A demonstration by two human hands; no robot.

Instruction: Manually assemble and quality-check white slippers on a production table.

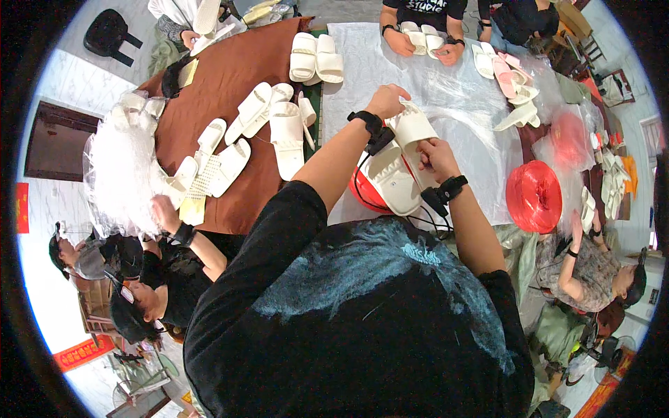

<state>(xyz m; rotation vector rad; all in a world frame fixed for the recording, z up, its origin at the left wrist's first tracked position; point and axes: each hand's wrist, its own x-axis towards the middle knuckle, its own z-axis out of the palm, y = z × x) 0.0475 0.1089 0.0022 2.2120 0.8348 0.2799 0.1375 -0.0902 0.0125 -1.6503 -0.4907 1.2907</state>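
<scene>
In front of me is a pair of cream-white slide slippers. My left hand grips the far end of the upper slipper, its fingers curled at the edge. At that slipper's near right side, my right hand is closed with bent fingers against the edge of the strap. The second slipper lies nearer to me, its insole facing up, partly covered by the first. Below the pair, a red round thing shows at the left, with dark cords beside it. Black bands with small devices sit on both my wrists.
The table has a grey plastic-covered part and a brown cloth with several white slippers. To the right stands a red roll of plastic twine. Clear bags pile at the left. Several people work around the table.
</scene>
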